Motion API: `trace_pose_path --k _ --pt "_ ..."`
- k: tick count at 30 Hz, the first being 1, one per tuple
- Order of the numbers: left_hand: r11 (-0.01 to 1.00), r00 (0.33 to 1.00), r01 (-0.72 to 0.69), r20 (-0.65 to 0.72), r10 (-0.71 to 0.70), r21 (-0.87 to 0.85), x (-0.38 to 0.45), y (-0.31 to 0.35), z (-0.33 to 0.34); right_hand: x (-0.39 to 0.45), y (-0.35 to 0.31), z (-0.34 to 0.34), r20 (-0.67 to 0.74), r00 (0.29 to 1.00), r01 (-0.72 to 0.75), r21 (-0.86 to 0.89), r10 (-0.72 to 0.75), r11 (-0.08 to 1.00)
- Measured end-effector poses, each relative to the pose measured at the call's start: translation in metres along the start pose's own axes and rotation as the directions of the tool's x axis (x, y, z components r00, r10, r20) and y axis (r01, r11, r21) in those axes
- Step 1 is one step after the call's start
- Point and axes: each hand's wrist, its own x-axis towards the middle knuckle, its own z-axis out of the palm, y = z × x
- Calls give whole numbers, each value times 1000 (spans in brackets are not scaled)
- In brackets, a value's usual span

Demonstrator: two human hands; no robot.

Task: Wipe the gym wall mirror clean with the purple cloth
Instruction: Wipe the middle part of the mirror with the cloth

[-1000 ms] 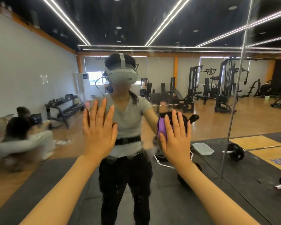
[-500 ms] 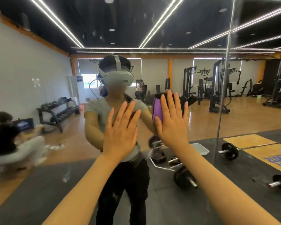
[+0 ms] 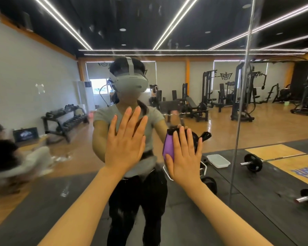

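My right hand [image 3: 184, 157] presses the cloth [image 3: 168, 148] flat on the mirror [image 3: 256, 166], fingers straight, nothing pinched. My left hand [image 3: 126, 141] lies open on the glass (only bracing). I should keep even palm pressure and overlap strokes, so smears don't stay.
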Motion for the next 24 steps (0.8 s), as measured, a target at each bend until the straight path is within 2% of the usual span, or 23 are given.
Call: trace_pose_path --k 4,8,12,16,21,24 --pt "1000 1000 -9 -11 9 9 -1 0 3 25 19 -11 18 999 50 28 -51 998" --pt "1000 1000 1 -11 -1 -8 -2 0 4 68 38 -26 28 999 28 45 -29 999" --pt "1000 1000 -5 4 5 -6 -1 0 3 91 46 -29 -39 999 -18 45 20 999" --pt "1000 1000 -13 0 13 7 -2 1 2 62 38 -18 -99 985 -128 107 139 986" --pt "1000 1000 -12 -16 13 8 -1 1 4 -6 51 -9 9 996 -88 48 87 995" --pt "1000 1000 -6 -11 6 8 -1 1 4 -15 58 -8 49 996 -79 39 77 996"
